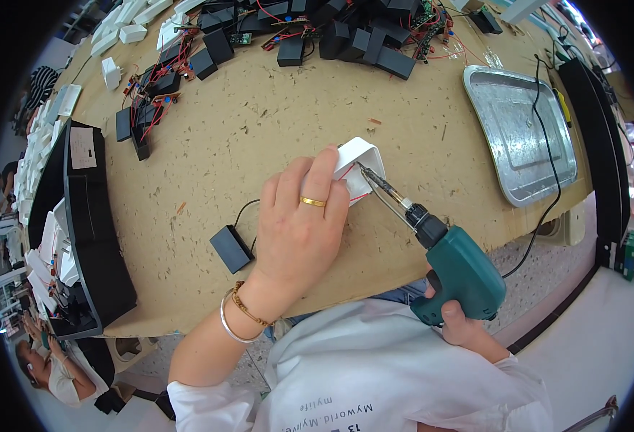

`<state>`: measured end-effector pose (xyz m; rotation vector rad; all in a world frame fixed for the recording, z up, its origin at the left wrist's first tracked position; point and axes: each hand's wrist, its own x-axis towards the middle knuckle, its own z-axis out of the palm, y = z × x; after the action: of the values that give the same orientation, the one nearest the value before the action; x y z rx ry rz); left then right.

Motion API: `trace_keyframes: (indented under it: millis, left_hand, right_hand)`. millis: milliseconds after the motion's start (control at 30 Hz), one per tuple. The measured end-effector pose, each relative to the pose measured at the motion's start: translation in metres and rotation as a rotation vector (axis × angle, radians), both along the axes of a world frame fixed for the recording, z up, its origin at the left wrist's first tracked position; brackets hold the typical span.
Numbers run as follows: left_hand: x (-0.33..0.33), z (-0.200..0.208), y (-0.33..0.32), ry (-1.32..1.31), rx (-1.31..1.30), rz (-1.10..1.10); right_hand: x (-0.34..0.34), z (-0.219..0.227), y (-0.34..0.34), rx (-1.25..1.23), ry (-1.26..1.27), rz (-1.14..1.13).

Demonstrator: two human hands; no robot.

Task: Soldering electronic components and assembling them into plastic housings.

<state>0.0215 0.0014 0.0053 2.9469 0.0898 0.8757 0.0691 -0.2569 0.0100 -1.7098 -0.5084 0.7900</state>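
Observation:
My left hand (299,216) is closed around a white plastic housing (361,153), its open end turned to the right. A bit of red wire shows inside the housing. In my right hand (455,317) is a green soldering gun (468,273), its metal tip at the housing's opening. Whether the tip touches anything inside I cannot tell. A small black box (231,249) with a black cable lies on the table left of my left wrist; the cable runs under my left hand.
A metal tray (508,137) lies at the right, crossed by a black cord. Black boxes (292,50) with red wires and circuit boards are heaped at the far edge. A black bin (90,237) with white parts stands left. Another person (61,367) works at the lower left.

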Motion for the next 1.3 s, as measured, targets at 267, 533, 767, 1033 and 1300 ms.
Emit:
trace_keyframes:
  millis: [267,533,767,1033,1300]
  left_hand:
    - [-0.002,0.001,0.002,0.006,-0.042,0.004]
    - [-0.014,0.026,0.002,-0.006,-0.066,0.004]
    - [-0.044,0.039,0.015,0.196,-0.326,-0.051]
    - [-0.054,0.040,0.023,0.135,-0.564,-0.028]
    - [-0.029,0.036,0.016,0.000,-0.633,0.019]
  right_hand:
    - [-0.003,-0.012,-0.011,0.097,0.033,0.006]
    - [-0.001,-0.017,-0.015,0.152,0.052,-0.008]
    - [0.000,-0.016,-0.012,0.146,-0.020,-0.047]
    - [0.001,-0.017,-0.012,0.129,0.005,-0.042]
    - [0.000,-0.016,-0.012,0.148,0.045,-0.060]
